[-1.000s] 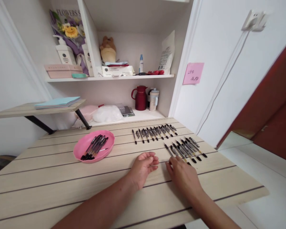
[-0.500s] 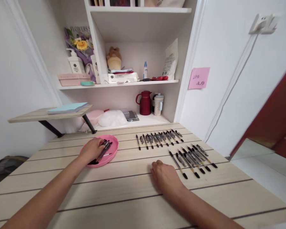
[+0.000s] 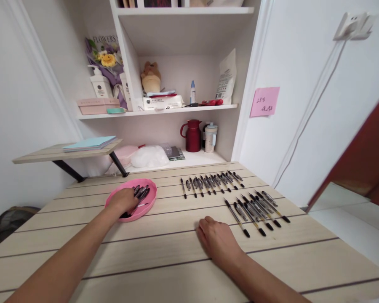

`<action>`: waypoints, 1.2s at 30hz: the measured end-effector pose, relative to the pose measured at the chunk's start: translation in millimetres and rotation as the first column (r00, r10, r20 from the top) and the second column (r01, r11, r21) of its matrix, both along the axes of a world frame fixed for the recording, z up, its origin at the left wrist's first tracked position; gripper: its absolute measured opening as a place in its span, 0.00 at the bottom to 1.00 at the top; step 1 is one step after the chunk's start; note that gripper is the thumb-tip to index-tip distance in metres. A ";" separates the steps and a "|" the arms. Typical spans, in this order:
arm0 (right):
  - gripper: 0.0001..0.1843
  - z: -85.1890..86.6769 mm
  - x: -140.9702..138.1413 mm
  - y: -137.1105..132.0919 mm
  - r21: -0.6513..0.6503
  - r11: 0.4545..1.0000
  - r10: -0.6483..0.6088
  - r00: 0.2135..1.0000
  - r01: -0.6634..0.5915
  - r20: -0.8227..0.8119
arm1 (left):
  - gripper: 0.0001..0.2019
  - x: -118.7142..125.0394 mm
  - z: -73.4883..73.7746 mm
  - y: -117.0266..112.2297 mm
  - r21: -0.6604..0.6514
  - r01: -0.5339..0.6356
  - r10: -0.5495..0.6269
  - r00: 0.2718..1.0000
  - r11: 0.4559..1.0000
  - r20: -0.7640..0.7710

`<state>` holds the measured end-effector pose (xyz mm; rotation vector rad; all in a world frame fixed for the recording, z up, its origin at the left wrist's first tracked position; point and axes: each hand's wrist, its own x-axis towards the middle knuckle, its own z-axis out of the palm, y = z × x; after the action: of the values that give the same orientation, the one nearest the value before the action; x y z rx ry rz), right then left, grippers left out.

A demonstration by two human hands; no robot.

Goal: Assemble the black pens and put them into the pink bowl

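Observation:
My left hand (image 3: 125,201) reaches into a round pink tray (image 3: 153,185) with a scalloped rim, its fingers curled down on black pens (image 3: 141,194) lying in a bundle there. The hand hides its own fingertips and part of the bundle. On the table's middle right, my right hand (image 3: 216,235) rests loosely closed, with nothing visible in it. Just beyond it and to the right lies a group of black-capped clear pens (image 3: 255,212), paired with separate dark pieces. Farther back is a row of similar pens (image 3: 211,184), laid side by side at a slant.
The wooden tabletop (image 3: 139,261) has dark grooves across it. A small raised shelf (image 3: 41,153) holding blue paper (image 3: 90,143) stands at the left. Behind are white shelves with a red jug (image 3: 193,136) and a pale cup (image 3: 210,138). A pink note (image 3: 264,102) is on the wall.
My left hand has shifted slightly down and left in the tray, its fingers lower among the pens. My right hand stays almost in place, and the pens on the table look unchanged.

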<state>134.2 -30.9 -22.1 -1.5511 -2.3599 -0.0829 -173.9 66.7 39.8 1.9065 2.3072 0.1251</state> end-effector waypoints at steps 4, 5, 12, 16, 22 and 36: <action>0.12 -0.3 3.9 1.0 -0.016 1.000 -0.014 0.995 0.012 -0.095 | 0.09 7.0 19.1 -9.2 0.118 -0.032 0.017 0.992 0.992 0.124; 0.12 2.0 4.8 2.0 -0.031 0.999 -0.028 0.989 0.024 -0.144 | 0.09 12.8 25.0 -13.6 0.161 -0.042 0.013 0.985 0.986 0.173; 0.17 37.2 -1.1 23.5 -0.305 0.933 -0.176 0.496 -0.191 -0.850 | 0.10 111.9 14.0 -67.0 0.124 0.106 -0.152 0.327 0.987 0.933; 0.22 36.7 -9.5 37.0 -0.270 0.925 -0.256 0.088 -0.268 -0.963 | 0.12 159.2 -19.5 -90.9 -0.014 0.169 0.024 -0.055 0.985 0.998; 0.20 15.3 -16.3 38.9 -0.262 0.928 -0.290 -0.073 -0.264 -0.954 | 0.14 179.8 -37.2 -89.3 -0.063 0.247 0.087 -0.085 0.967 0.993; 0.20 13.8 -15.0 36.2 -0.408 0.868 -0.450 -0.103 -0.282 -0.887 | 0.30 200.3 -48.2 -93.2 -0.018 0.351 0.074 -0.145 0.936 0.987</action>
<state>119.2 5.4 -8.3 -1.0636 -0.8619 1.3521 26.4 -26.5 -8.5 0.9894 0.8252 0.8527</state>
